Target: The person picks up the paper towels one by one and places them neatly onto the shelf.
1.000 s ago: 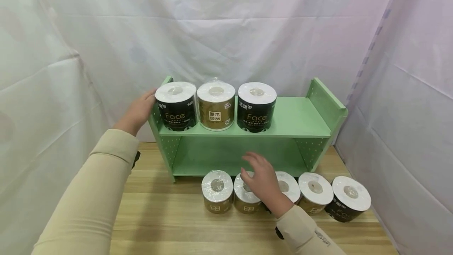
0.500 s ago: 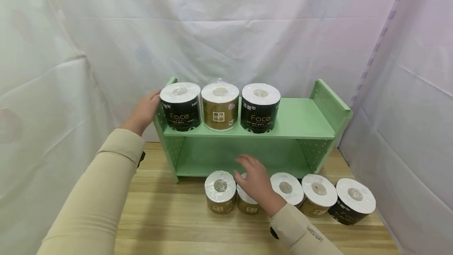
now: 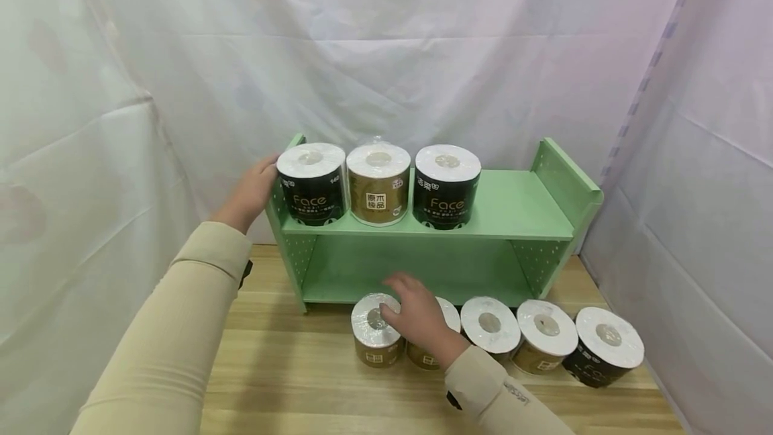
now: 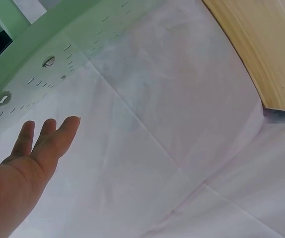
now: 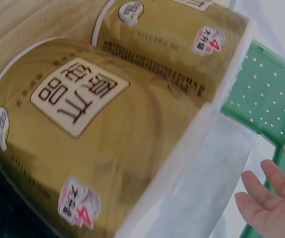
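The right grip [image 3: 415, 314] is held spread above two gold paper rolls [image 3: 378, 356] on the surface [image 3: 302, 381]; the left grip [image 3: 251, 188] is spread beside the green shelf [image 3: 519, 203], where three wrapped rolls [image 3: 378, 197] are lined up.

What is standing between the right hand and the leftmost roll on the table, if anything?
Nothing visible. In the head view, the right hand partly overlaps the leftmost roll, with no other thing between them. I cannot tell if they touch.

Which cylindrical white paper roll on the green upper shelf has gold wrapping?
The middle gold-wrapped roll, standing between the black-wrapped left roll and black-wrapped right roll.
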`<state>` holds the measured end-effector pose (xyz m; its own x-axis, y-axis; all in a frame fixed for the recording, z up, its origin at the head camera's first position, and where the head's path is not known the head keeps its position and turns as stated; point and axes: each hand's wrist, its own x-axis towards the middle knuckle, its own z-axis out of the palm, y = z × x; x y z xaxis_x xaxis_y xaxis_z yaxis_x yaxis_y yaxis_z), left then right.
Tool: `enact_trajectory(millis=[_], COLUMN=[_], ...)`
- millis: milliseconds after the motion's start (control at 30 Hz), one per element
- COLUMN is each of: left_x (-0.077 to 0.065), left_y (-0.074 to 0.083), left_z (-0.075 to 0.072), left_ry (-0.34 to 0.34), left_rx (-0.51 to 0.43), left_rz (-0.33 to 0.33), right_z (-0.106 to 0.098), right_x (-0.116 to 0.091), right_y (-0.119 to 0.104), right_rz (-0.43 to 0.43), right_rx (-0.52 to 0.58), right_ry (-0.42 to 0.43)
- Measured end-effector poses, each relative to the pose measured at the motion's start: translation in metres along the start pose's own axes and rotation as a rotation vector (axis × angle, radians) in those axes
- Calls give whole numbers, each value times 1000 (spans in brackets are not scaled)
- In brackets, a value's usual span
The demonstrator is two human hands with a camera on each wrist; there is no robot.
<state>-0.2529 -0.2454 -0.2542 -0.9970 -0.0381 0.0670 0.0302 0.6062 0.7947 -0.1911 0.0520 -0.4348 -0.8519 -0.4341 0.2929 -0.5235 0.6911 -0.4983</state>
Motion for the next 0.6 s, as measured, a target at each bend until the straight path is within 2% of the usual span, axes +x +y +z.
enact_trajectory(millis=[200,600], left_x=[0,2], left_y=[0,-1], left_z=[1,1], left_ry=[18,31], left_rx=[9,27], left_rz=[1,6], right_z=[7,18], right_x=[1,3], right_y=[-3,-5], right_rz=[-3,-22], right_rx=[9,-5], right_ry=[-63,-108])
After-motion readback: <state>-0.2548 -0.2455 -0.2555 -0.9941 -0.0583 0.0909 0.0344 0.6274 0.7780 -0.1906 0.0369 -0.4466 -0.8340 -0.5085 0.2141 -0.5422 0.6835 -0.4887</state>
